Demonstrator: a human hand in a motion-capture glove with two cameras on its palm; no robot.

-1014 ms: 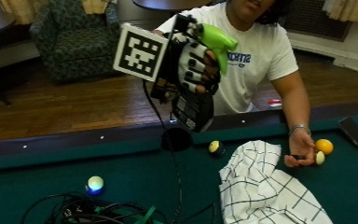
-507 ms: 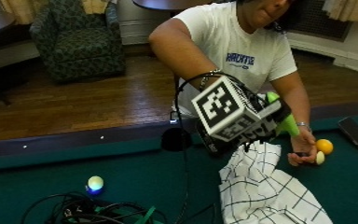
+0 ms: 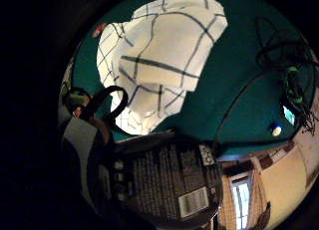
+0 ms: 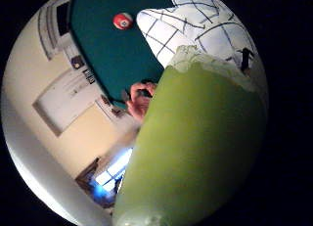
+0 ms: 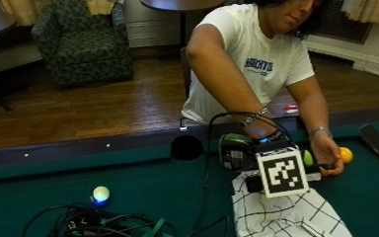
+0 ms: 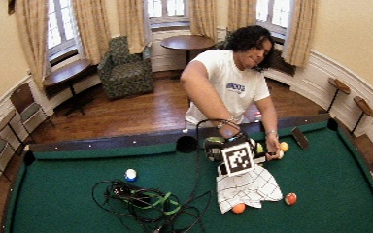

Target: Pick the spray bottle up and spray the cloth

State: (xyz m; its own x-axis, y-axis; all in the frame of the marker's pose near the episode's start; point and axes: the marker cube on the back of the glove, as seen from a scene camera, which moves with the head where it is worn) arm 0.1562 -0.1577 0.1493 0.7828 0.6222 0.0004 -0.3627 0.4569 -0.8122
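Low over the far end of the white checked cloth (image 5: 278,217), my gloved right hand (image 5: 239,153) grips the green spray bottle (image 5: 308,158). The bottle's green body (image 4: 195,147) fills the thumb side palm view, and its dark printed label (image 3: 164,185) sits close in the little finger side view. The cloth (image 3: 159,56) lies crumpled on the green felt directly under the palm. In the wide view the hand (image 6: 220,144) hovers at the cloth's (image 6: 246,187) far edge. Most of the bottle is hidden behind the hand.
The person's bare left hand (image 5: 327,165) rests on the felt beside a yellow ball (image 5: 346,154). A tangle of cables (image 6: 141,199) and a white ball (image 5: 100,193) lie to the left. An orange ball (image 6: 238,208) and a red ball (image 6: 290,198) lie by the cloth's near edge. A corner pocket (image 5: 187,147) is in the rail.
My hand has come down with the bottle from chest height to just above the cloth's far end. The cloth and the bare hand have stayed put.
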